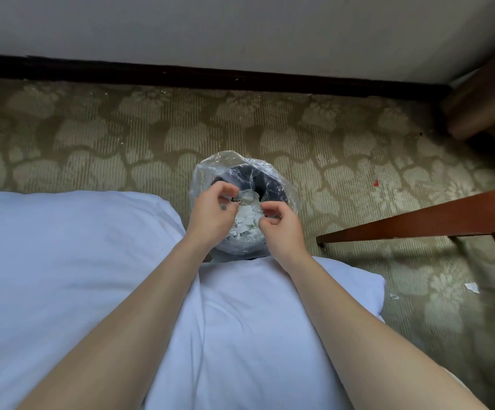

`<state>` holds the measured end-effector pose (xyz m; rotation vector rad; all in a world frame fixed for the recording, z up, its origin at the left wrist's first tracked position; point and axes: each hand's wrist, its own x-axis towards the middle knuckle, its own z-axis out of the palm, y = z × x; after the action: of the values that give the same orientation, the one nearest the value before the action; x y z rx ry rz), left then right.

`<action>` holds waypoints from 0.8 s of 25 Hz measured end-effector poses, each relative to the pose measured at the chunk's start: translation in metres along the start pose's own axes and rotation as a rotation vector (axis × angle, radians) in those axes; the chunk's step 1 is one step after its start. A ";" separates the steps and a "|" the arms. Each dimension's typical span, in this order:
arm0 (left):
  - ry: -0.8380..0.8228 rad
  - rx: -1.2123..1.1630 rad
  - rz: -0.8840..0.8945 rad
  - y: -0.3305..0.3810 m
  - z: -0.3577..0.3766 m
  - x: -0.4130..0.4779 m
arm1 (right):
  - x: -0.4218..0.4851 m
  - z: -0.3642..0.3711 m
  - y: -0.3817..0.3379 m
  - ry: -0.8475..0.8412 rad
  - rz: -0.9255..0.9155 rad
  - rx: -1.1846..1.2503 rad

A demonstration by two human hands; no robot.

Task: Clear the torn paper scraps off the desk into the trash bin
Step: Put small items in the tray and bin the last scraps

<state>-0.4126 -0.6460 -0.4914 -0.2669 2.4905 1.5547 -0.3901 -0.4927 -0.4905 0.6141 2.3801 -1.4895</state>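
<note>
The bed (63,261) lies under both forearms. The bin (202,173), lined with a clear bag, stands on the carpet (92,137) right beneath the left grip (213,213) and right grip (278,229), so whatever is released should drop straight in. Both grips have fingers curled toward the thumbs, and I cannot tell whether they pinch paper. Scraps (247,220) fill the bin between and below them, while stray scraps (471,287) lie on the carpet well right of the right grip.

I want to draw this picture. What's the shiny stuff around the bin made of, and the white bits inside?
The bin liner looks like thin clear plastic: glossy, crinkled, see-through. The scraps look like white paper: matte, flat, with ragged torn edges.
</note>
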 end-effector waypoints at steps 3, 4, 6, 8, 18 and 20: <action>-0.047 0.045 0.011 0.003 0.001 -0.004 | -0.017 -0.011 -0.011 -0.011 -0.003 0.029; -0.070 0.064 0.014 0.004 0.001 -0.006 | -0.024 -0.016 -0.015 -0.016 -0.013 0.038; -0.098 0.086 0.033 0.011 0.000 -0.012 | -0.038 -0.033 -0.024 -0.017 -0.050 0.034; -0.107 0.098 0.092 0.027 0.000 -0.022 | -0.052 -0.053 -0.033 -0.006 -0.091 0.007; -0.190 0.225 0.463 0.128 0.004 -0.107 | -0.158 -0.152 -0.068 0.158 -0.202 -0.083; -0.194 0.236 0.526 0.148 0.003 -0.128 | -0.185 -0.166 -0.071 0.189 -0.233 -0.089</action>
<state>-0.3266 -0.5726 -0.3322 0.5893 2.6771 1.3328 -0.2629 -0.4100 -0.2815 0.4900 2.7277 -1.4615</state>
